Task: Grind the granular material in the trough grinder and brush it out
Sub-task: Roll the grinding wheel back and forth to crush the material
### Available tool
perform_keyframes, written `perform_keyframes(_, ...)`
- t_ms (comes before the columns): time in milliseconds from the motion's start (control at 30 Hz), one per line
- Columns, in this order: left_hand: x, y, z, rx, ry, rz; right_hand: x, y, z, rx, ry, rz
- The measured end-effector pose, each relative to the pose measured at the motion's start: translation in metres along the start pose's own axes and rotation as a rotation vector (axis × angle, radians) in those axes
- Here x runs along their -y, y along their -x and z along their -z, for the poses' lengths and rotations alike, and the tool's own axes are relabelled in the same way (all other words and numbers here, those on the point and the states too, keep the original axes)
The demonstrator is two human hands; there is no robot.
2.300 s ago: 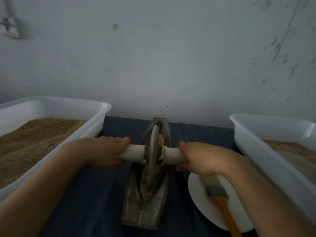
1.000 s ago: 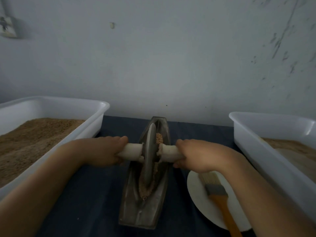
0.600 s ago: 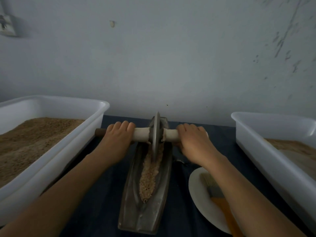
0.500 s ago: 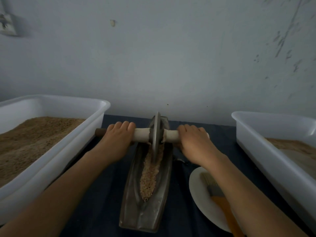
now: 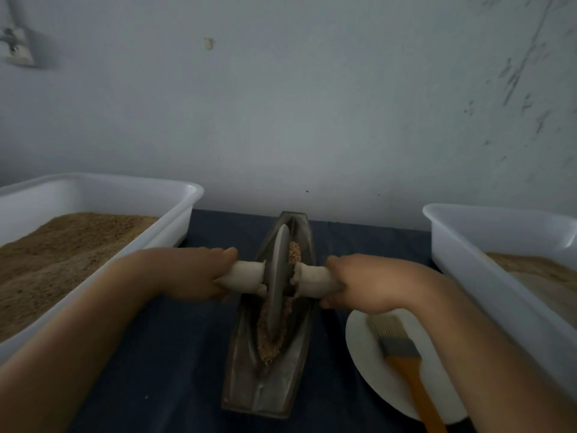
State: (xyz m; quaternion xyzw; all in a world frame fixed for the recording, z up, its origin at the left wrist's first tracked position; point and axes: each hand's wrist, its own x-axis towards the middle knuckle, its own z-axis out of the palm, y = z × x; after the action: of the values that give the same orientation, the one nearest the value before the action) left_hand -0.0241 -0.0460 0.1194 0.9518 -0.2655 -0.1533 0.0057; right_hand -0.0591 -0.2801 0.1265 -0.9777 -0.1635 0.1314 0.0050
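A long grey metal trough grinder (image 5: pixel 243 385) lies lengthwise on the dark blue cloth in the middle. A metal grinding wheel (image 5: pixel 277 282) stands upright in its groove, about mid-length, on a pale wrapped axle handle (image 5: pixel 246 275). My left hand (image 5: pixel 184 275) grips the left end of the handle and my right hand (image 5: pixel 371 282) grips the right end. Brown granular material (image 5: pixel 268 348) lies along the groove in front of the wheel, with a little behind it. A brush (image 5: pixel 402 354) with an orange handle rests on a white plate (image 5: pixel 368 370) at the right.
A white tub (image 5: pixel 175 198) of brown granules stands at the left. A second white tub (image 5: pixel 462 245) with brown material stands at the right, close to the plate. A pale wall rises just behind the trough.
Half a second ago the wheel was at the far end of the trough with my arms stretched out. It has rolled back toward me to mid-trough, over the material.
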Motion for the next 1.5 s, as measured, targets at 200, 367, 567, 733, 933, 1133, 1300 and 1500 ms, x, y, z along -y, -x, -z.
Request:
perform_keyframes(200,0.005,-0.03,-0.014,-0.338,-0.186,0.06,-0.016,-0.026,-0.014,-0.242,0.065,-0.069)
perform_keyframes(367,0.011,-0.055,-0.031,-0.681,-0.263,0.088,-0.028,-0.045,-0.027,-0.533,0.168,-0.072)
perform_keyframes(567,0.012,-0.054,-0.033,-0.688,-0.227,0.065,-0.025,-0.044,-0.03,-0.548,0.209,-0.083)
perform_keyframes(733,0.007,-0.029,-0.018,-0.377,-0.189,0.038,-0.012,-0.02,-0.017,-0.256,0.071,-0.059)
perform_keyframes(933,0.002,0.004,-0.002,0.002,-0.006,-0.01,0.004,0.008,0.0,-0.031,0.02,0.007)
perform_keyframes(1133,0.004,0.008,0.001,0.086,0.087,-0.005,0.007,0.009,0.002,0.003,0.009,0.028)
perform_keyframes(1300,0.007,-0.015,-0.011,-0.214,-0.084,0.006,-0.008,-0.012,-0.008,-0.128,0.008,-0.033)
perform_keyframes(1500,0.011,-0.047,-0.033,-0.664,-0.267,0.053,-0.026,-0.038,-0.031,-0.504,0.147,-0.048)
